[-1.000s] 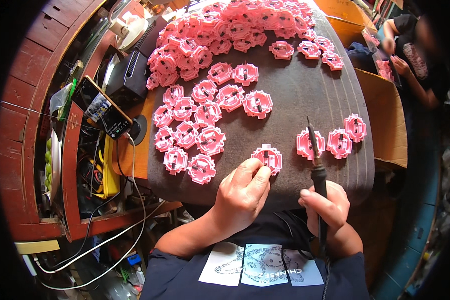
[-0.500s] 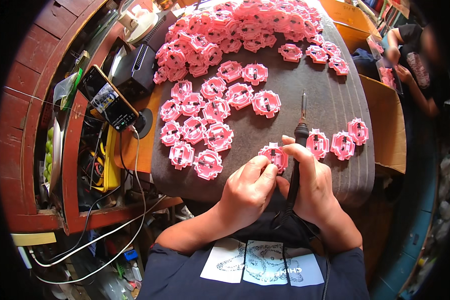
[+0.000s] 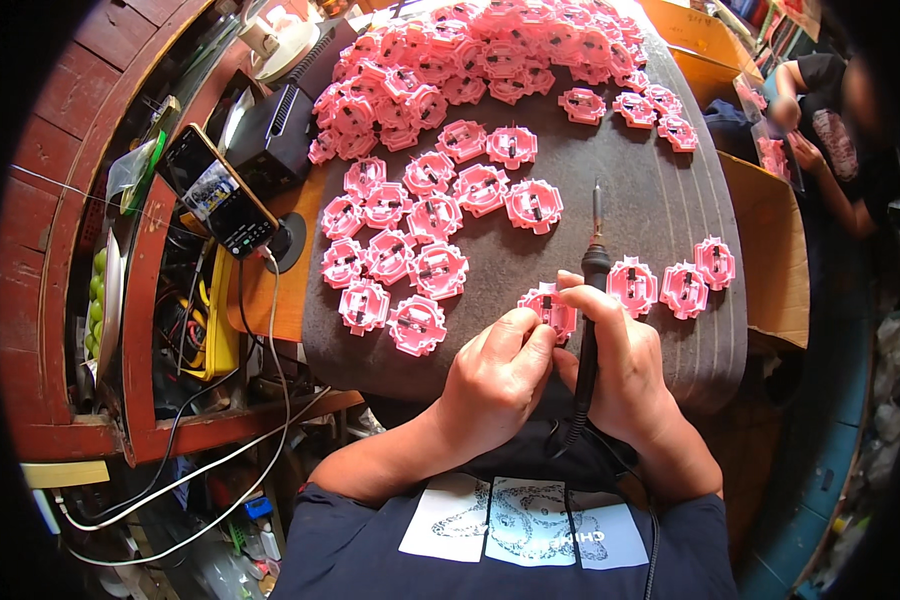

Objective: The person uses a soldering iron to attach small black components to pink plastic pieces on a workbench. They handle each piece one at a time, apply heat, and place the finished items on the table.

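Both my hands meet at the near edge of the dark board, around one pink plastic housing (image 3: 554,313) with small black parts inside. My left hand (image 3: 500,372) pinches its left side, fingertips closed together. My right hand (image 3: 618,362) is closed around the black handle of a soldering iron (image 3: 590,320), whose metal tip points away from me, apart from the pink pieces. The right fingertips also reach the housing's right edge. Just right of this hand lies another pink housing (image 3: 632,286), with two more (image 3: 684,290) beyond it.
A dense heap of pink housings (image 3: 490,50) covers the board's far end, with a loose cluster (image 3: 410,240) at left. A phone (image 3: 218,190) stands on a holder beside a black box (image 3: 275,135). Cardboard boxes (image 3: 770,240) line the right; another person (image 3: 830,130) sits beyond.
The soldering iron's tip has shifted slightly left. Both hands keep nearly the same place on the pink housing.
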### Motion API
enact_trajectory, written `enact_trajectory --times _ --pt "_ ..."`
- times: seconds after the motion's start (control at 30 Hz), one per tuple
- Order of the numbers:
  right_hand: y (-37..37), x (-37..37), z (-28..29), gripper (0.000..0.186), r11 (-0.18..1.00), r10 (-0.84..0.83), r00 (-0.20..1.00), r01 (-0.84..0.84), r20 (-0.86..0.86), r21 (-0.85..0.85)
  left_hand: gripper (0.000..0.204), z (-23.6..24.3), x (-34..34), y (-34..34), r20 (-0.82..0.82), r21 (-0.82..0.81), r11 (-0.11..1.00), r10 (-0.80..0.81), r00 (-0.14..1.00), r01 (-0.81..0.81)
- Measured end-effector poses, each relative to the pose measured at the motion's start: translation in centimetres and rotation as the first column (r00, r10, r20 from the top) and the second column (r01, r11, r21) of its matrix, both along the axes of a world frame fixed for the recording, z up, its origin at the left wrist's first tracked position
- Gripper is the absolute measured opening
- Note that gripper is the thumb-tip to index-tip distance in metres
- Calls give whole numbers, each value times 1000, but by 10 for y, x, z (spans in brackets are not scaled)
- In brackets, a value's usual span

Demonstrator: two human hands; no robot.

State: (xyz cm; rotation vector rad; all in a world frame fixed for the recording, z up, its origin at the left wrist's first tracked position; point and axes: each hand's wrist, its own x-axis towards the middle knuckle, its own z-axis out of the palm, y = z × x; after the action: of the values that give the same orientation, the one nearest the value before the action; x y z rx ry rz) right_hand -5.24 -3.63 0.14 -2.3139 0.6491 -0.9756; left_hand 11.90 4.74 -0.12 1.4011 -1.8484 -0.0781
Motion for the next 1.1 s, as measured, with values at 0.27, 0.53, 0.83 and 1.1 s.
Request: enact_trajectory --times 0.27,0.53,0.83,1.1 --pt "-2 3 0 57 999 41 999 -41 19 -17 32 -3 1 1 -1 -25 1000 13 1000 -13" --pt "-2 4 1 55 999 35 999 -35 11 -7 33 -6 -1 0 -30 -49 999 11 1000 -12" --pt "-2 5 2 59 999 34 999 -34 14 18 29 5 4 11 -113 -84 996 24 993 -34" --pt "-2 -17 1 64 980 -198 978 199 -61 0 39 9 49 64 113 -2 919 392 913 -395"
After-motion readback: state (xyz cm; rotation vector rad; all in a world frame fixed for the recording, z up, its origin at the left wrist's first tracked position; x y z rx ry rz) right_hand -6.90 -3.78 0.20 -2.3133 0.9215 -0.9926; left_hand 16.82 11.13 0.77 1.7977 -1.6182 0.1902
